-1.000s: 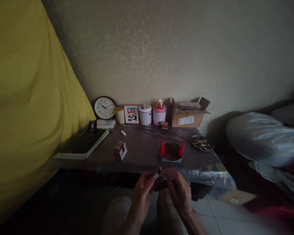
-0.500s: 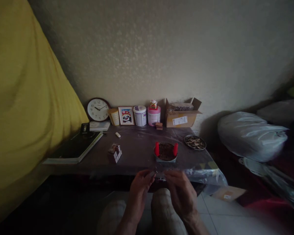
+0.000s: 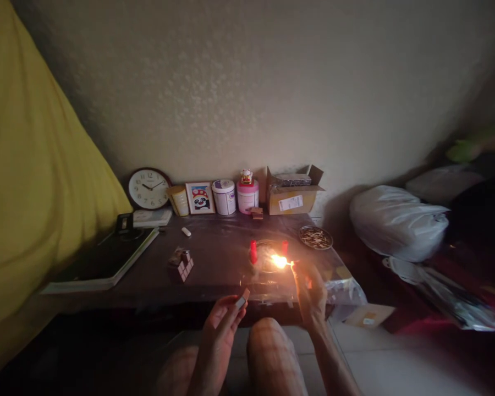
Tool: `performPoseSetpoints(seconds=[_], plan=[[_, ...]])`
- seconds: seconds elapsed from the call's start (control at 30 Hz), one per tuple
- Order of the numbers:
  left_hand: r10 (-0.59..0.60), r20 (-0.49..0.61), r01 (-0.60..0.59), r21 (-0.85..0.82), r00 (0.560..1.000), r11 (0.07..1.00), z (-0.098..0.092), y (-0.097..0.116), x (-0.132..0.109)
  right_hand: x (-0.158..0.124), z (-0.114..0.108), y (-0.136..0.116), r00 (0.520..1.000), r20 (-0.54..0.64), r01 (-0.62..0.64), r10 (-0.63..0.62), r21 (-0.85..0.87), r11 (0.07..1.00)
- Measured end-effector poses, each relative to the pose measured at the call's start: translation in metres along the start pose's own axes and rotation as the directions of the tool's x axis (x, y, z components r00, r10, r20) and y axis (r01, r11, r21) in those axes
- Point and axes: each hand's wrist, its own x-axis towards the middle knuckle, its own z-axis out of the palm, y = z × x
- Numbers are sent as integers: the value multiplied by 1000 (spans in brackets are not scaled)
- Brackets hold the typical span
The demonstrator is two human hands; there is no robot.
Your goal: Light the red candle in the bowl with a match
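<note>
My right hand [image 3: 311, 294] pinches a lit match [image 3: 291, 264], whose bright flame [image 3: 278, 261] points left over the round dish [image 3: 260, 270]. Two red candles [image 3: 253, 252] stand upright on that dish; the right one is partly lost behind the glare. Whether either candle burns, I cannot tell. Lower and to the left, in front of the table edge, my left hand [image 3: 223, 322] grips a small matchbox [image 3: 242, 298] between thumb and fingers. Several matchsticks [image 3: 315, 238] lie on a round plate right of the dish.
Left of the dish are a stack of small matchboxes [image 3: 182, 266], a white eraser-like piece [image 3: 186, 232] and a large book [image 3: 103, 264]. Along the wall stand a clock [image 3: 148, 188], a framed picture [image 3: 200, 198], canisters [image 3: 224, 198] and an open carton [image 3: 292, 201]. Plastic bags [image 3: 400, 223] lie right.
My hands have moved apart. A flame now burns on the match in my right hand, which has risen toward the dish. The matchbox shows clearly in my left hand. The view has shifted slightly.
</note>
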Motion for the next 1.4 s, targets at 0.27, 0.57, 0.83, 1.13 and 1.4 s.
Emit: performPoseSetpoints(seconds=[0.27,0.57,0.83,1.13,1.4], plan=[[-29,-90,33,35,995,999,-10,8,-7,20,-11,-4,992,-125,-22,23,7,1000],[-87,-108,91,32,990,995,-23,2,-7,27,-14,1,985,-132,-99,110,88,991],[-96,-138,104,53,986,993,-39,-7,-3,34,-9,2,977,-127,-153,170,132,979],[-163,-96,166,20,982,986,-35,6,-7,40,-1,14,962,-70,-238,263,253,938],[-170,-20,170,14,985,985,-48,-2,-1,48,4,18,957,-26,-265,289,327,907]])
